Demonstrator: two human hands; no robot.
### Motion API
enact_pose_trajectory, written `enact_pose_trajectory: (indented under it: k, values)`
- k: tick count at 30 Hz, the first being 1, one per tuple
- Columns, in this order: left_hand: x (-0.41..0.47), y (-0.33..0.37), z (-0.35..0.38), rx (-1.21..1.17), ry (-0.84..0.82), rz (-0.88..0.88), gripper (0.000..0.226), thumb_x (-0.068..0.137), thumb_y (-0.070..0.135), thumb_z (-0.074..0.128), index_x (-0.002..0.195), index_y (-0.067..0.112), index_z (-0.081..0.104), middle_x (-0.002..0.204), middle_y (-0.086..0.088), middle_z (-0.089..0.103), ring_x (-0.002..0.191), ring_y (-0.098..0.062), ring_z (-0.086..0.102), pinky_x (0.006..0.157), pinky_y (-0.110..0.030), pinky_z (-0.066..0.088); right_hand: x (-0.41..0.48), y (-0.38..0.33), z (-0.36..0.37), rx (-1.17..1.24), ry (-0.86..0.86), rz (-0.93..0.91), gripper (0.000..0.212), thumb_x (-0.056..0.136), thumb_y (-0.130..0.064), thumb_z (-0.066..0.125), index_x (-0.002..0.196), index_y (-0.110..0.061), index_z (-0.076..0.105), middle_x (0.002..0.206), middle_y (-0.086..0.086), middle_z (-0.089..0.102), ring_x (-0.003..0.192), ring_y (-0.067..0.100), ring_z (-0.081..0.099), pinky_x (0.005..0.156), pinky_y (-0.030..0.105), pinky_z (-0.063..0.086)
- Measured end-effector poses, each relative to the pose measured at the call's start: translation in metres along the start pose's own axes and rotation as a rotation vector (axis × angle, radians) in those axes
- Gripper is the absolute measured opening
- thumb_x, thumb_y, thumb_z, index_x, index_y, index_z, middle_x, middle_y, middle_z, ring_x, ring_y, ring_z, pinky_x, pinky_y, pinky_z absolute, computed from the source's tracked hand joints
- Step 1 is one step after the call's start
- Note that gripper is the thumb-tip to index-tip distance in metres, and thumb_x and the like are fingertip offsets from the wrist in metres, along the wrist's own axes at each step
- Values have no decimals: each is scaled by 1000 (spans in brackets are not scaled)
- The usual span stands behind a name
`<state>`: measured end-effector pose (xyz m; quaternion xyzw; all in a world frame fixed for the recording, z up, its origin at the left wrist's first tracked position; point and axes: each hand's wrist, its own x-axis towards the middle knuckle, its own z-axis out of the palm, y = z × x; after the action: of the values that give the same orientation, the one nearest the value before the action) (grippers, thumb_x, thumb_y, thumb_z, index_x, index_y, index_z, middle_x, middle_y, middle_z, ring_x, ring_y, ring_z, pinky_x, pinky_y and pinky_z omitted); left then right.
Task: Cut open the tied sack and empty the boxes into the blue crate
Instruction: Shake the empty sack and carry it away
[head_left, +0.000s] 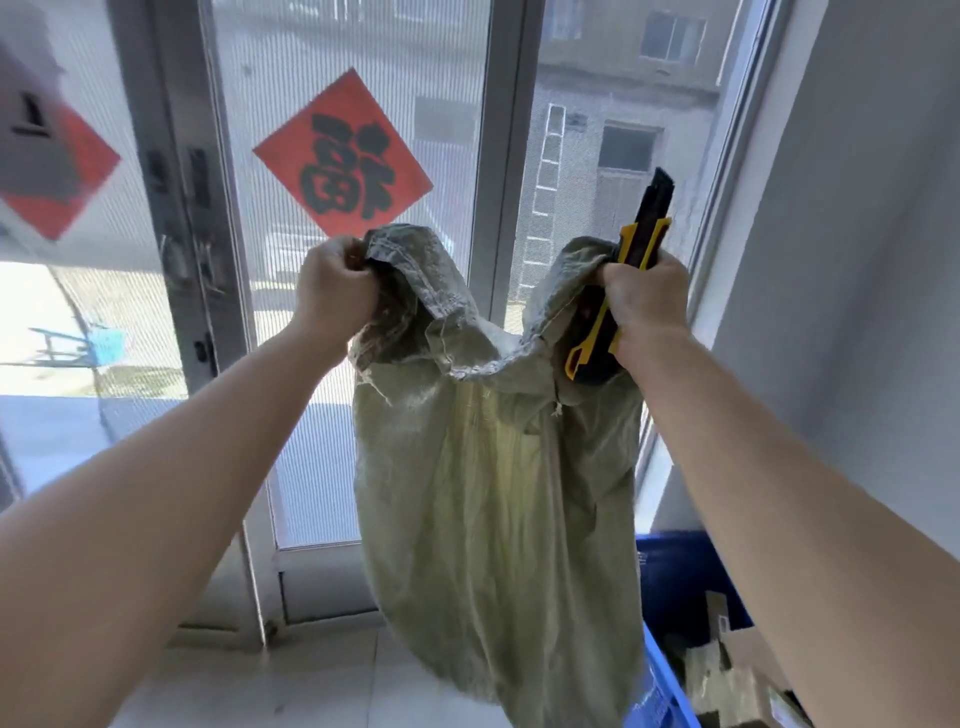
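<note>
While left hand (335, 291) and right hand (647, 304) (with yellow-black knife (644, 244)) clench its corners, the grey-green woven sack (493, 493) hangs vertical, just left of the blue plastic crate (667, 571).

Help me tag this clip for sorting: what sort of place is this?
Probably a building's entrance used for storage or sorting: a screened glass door bearing a red paper diamond, a tiled floor, and a blue crate holding cardboard boxes.
</note>
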<state>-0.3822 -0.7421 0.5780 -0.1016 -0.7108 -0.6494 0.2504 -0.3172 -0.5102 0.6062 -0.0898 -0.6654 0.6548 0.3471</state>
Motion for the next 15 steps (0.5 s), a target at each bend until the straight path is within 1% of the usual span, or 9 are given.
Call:
enact_pose_trajectory:
  k: [1, 3, 4, 5, 7, 8, 9, 12, 15]
  values:
    - [-3, 0, -15, 3, 19, -12, 19, 80, 3, 59, 71, 20, 58, 73, -5, 63, 68, -24, 59, 56, -35, 53, -9, -2, 11, 8, -28, -4, 27, 80, 6, 54, 69, -19, 52, 68, 3, 52, 70, 22, 53, 66, 30, 48]
    - [-11, 0, -48, 31, 62, -30, 15, 77, 8, 59, 72, 21, 59, 77, -6, 65, 73, -26, 61, 66, -46, 59, -29, -7, 33, 48, -85, -1, 31, 81, 7, 53, 68, -21, 54, 68, 1, 54, 67, 21, 54, 67, 30, 50]
    - [-15, 0, -65, 52, 80, -33, 11, 75, 11, 59, 73, 22, 60, 80, -9, 66, 75, -28, 63, 70, -51, 59, -38, -8, 44, 67, -108, 5, 31, 81, 8, 53, 68, -21, 54, 68, 1, 54, 67, 21, 55, 67, 30, 50]
    - [-20, 1, -83, 69, 94, -32, 8, 72, 13, 59, 74, 21, 61, 83, -12, 68, 76, -29, 64, 71, -55, 58, -48, -10, 55, 80, -125, 12, 29, 81, 8, 54, 69, -19, 55, 69, 3, 55, 68, 21, 55, 67, 31, 51]
    - [-29, 4, -118, 101, 120, -46, 11, 67, 15, 58, 77, 17, 63, 88, -17, 69, 76, -32, 66, 69, -57, 58, -67, -13, 77, 101, -155, 36, 21, 78, 7, 55, 76, -14, 58, 75, 9, 57, 71, 22, 56, 68, 38, 57]
    - [-35, 6, -135, 108, 134, -53, 15, 66, 14, 58, 80, 14, 63, 88, -18, 69, 76, -33, 66, 68, -57, 58, -77, -15, 89, 110, -172, 47, 21, 77, 5, 55, 80, -14, 60, 78, 10, 56, 71, 22, 56, 69, 42, 58]
    - [-40, 8, -152, 110, 149, -58, 15, 67, 13, 58, 81, 13, 63, 88, -18, 69, 75, -34, 67, 69, -57, 58, -88, -18, 100, 118, -190, 53, 22, 75, 4, 56, 82, -15, 60, 79, 11, 55, 71, 22, 55, 67, 42, 58]
    - [-55, 13, -204, 132, 217, -83, 10, 68, 10, 58, 73, 18, 61, 88, -18, 69, 80, -40, 69, 70, -58, 58, -122, -26, 135, 161, -259, 59, 23, 74, 6, 55, 85, -14, 58, 80, 10, 52, 69, 21, 52, 63, 34, 48]
    - [-68, 19, -256, 183, 286, -85, 9, 67, 13, 58, 72, 19, 63, 90, -17, 71, 86, -41, 68, 72, -58, 57, -157, -35, 168, 197, -321, 65, 17, 76, 8, 56, 87, -5, 61, 80, 10, 52, 69, 20, 52, 63, 32, 46]
